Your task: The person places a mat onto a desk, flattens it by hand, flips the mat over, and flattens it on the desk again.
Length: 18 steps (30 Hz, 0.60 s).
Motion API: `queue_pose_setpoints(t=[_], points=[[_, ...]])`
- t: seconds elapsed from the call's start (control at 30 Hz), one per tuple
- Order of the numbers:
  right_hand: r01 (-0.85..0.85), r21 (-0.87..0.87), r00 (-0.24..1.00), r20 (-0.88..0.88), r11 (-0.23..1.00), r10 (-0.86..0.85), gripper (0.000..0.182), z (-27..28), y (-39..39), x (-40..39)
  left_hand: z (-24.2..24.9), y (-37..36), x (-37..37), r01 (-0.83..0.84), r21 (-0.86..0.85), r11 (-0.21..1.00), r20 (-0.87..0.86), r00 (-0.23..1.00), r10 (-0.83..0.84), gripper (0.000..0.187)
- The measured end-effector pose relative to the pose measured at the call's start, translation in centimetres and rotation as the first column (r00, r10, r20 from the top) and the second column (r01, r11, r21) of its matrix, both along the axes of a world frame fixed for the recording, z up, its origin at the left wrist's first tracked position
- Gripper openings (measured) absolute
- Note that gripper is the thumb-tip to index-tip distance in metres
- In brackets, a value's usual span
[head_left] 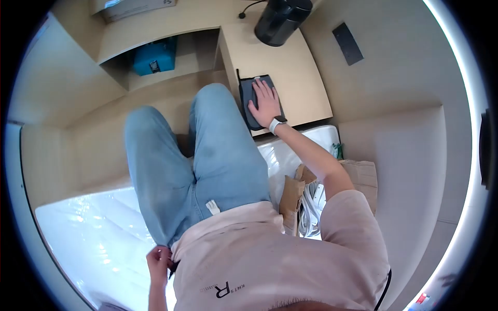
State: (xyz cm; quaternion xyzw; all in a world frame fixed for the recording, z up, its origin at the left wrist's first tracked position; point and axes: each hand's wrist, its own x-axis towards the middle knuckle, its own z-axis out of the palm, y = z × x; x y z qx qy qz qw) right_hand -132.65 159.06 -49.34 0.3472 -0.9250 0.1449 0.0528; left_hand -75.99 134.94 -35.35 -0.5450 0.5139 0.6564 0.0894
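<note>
My right hand (266, 106) lies flat, fingers stretched out, on a dark grey fabric pouch (248, 89) with black edging. The pouch rests on a pale wooden desktop (303, 83), close to its near edge. A watch with a white band (277, 123) is on the right wrist. Down at the lower left, my left hand (160, 262) is closed beside the hip of my blue jeans (223, 150). Its fingers are curled together at the edge of the jeans and shirt, next to a small black thing (173, 269). What the fingers pinch is hidden.
A black cylindrical bin (282, 22) stands farther back on the desktop. Inside the open shelf sits a teal box (154, 56). Plastic-wrapped mattress (88, 228) lies under me. To my right are torn cardboard (363, 176) and a white cable bundle (310, 207). Wooden walls surround me.
</note>
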Motion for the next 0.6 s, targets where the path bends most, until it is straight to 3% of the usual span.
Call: queue_pose_setpoints(t=[0.07, 0.13, 0.17, 0.23, 0.27, 0.37, 0.4, 0.43, 0.47, 0.5, 0.53, 0.6], points=[[0.015, -0.031, 1.0, 0.002, 0.999, -0.015, 0.069, -0.6, 0.0, -0.3, -2.1, -1.0, 1.7, 0.023, 0.014, 1.0, 0.039, 0.999, -0.023, 0.013], [-0.005, -0.047, 1.0, 0.005, 0.999, 0.006, 0.069, -0.5, 0.0, -0.4, -4.3, -0.5, 3.3, 0.123, -0.247, 0.961, -0.006, 0.992, -0.128, 0.01], [0.003, -0.038, 1.0, 0.003, 0.999, -0.003, 0.069, -0.6, 0.0, -0.4, -4.9, 0.1, 3.4, 0.104, -0.258, 0.96, -0.007, 0.994, -0.11, 0.01], [0.018, -0.017, 1.0, -0.011, 1.0, -0.018, 0.069, -0.9, 0.1, -0.5, -5.5, 1.0, 3.2, 0.086, -0.663, 0.744, -0.057, 0.985, -0.165, 0.006], [0.005, -0.024, 1.0, -0.012, 1.0, -0.005, 0.069, -1.0, 0.1, -0.4, -5.0, 1.1, 3.4, 0.077, -0.669, 0.74, -0.056, 0.987, -0.153, 0.006], [0.017, 0.003, 1.0, -0.018, 1.0, -0.017, 0.069, -0.7, 0.1, -0.4, -3.7, 1.0, 3.9, 0.019, -0.346, 0.938, -0.111, 0.992, -0.062, 0.004], [0.003, -0.005, 1.0, -0.024, 1.0, -0.003, 0.069, -0.7, 0.1, -0.3, -3.7, 0.7, 4.6, 0.004, -0.353, 0.935, -0.117, 0.992, -0.048, 0.004], [0.013, -0.008, 1.0, -0.01, 1.0, -0.013, 0.07, -0.6, 0.1, -0.2, -3.8, 0.5, 5.5, -0.099, -0.083, 0.992, -0.123, 0.989, 0.089, 0.004], [0.018, -0.01, 1.0, 0.0, 1.0, -0.018, 0.07, -0.7, 0.1, -0.4, -2.9, 0.9, 5.0, -0.203, 0.195, 0.96, -0.1, 0.969, 0.225, 0.007], [0.012, -0.007, 1.0, -0.005, 1.0, -0.012, 0.07, -0.8, 0.1, -0.6, -1.6, 1.4, 4.4, -0.226, 0.216, 0.95, -0.005, 0.972, 0.233, 0.01], [-0.009, -0.015, 1.0, -0.015, 1.0, 0.009, 0.07, -0.7, 0.1, -0.7, -1.0, 1.4, 3.9, -0.244, 0.212, 0.946, -0.017, 0.967, 0.253, 0.01], [0.014, 0.001, 1.0, 0.005, 1.0, -0.014, 0.07, -0.6, 0.0, -0.5, -0.4, 1.3, 3.8, -0.112, 0.234, 0.966, 0.011, 0.994, 0.112, 0.012]])
